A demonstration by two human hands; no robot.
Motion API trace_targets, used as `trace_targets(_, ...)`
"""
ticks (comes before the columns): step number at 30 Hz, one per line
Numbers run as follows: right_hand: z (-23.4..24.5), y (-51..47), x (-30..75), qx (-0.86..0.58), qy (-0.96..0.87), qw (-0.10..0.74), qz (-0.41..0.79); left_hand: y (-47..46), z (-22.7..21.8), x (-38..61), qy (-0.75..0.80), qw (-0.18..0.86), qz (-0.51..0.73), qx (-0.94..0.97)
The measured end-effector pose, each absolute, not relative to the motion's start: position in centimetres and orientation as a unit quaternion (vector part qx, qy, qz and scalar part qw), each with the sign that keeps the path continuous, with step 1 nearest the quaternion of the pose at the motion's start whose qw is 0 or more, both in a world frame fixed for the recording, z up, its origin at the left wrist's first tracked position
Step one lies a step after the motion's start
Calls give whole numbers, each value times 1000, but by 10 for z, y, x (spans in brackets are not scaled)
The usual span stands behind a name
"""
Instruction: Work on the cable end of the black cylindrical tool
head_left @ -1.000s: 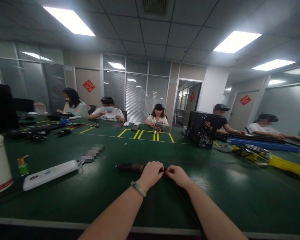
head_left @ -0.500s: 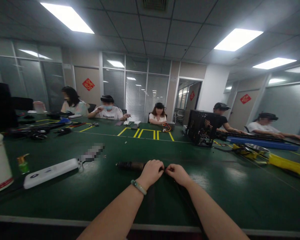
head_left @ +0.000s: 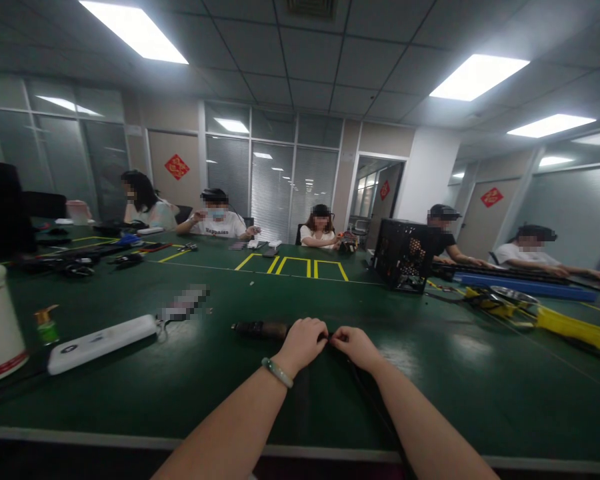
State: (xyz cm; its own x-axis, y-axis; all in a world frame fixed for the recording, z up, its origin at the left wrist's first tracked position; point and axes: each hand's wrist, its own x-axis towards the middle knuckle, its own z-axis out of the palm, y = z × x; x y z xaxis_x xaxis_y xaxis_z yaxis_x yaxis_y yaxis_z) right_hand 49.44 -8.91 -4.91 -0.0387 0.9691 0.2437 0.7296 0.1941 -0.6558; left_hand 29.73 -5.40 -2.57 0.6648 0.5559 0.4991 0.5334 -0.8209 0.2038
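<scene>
A dark corded electric screwdriver [head_left: 260,329] lies across the green table in front of me, its narrow tip pointing left. My left hand [head_left: 304,339], with a bangle at the wrist, is closed over its rear end. Just to the right, my right hand [head_left: 356,347] pinches the black cable [head_left: 367,387] close to where it meets the screwdriver. The fingertips of both hands nearly touch, and they hide the joint between tool and cable. From there the cable runs down toward the table's near edge, partly behind my right forearm.
At left are a white power strip [head_left: 103,343], a small green bottle [head_left: 46,325] and a white canister [head_left: 0,327]. A black computer case [head_left: 403,255] stands at the back right, near a yellow bundle [head_left: 573,327]. Several people sit around the table's far side.
My hands and the screwdriver have stayed in place. Across the table, a person's hands and the item with wires have shifted slightly right.
</scene>
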Motion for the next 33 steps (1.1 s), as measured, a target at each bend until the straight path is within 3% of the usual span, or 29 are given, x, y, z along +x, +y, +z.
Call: trace_targets(33,-44,-93,487,-616,-690,341,171,-55,-24,298,298,18,266,916)
